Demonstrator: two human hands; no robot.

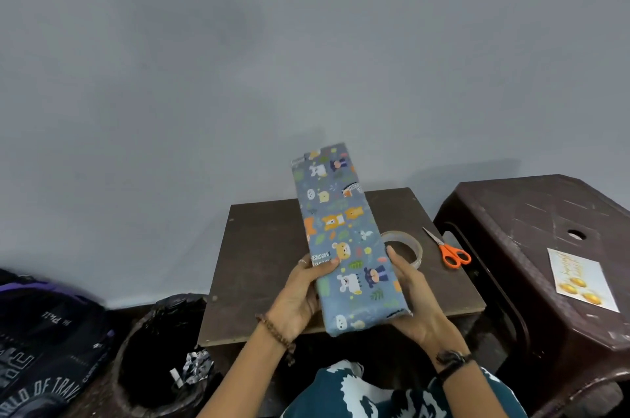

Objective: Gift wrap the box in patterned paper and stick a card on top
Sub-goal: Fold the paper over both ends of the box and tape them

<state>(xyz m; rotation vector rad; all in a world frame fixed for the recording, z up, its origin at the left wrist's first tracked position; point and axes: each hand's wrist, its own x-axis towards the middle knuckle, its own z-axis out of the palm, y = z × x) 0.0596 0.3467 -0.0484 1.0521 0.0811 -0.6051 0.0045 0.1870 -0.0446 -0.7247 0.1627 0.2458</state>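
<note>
At the lower left of the frame, a dark bag [44, 349] carries pale block lettering of which "WORLD OF TRAV" can be read before the rest curves out of sight; smaller print higher on the same bag is too blurred to make out. On the wrapped box [347, 240], a small white barcode label [320, 258] sits near its left edge, its characters too small to read. The card [581, 281] at the right shows gold script that stays illegible.

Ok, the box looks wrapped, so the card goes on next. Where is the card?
In the head view the card lies flat on the dark plastic stool at far right, beyond the orange scissors, untouched by either hand.
</note>
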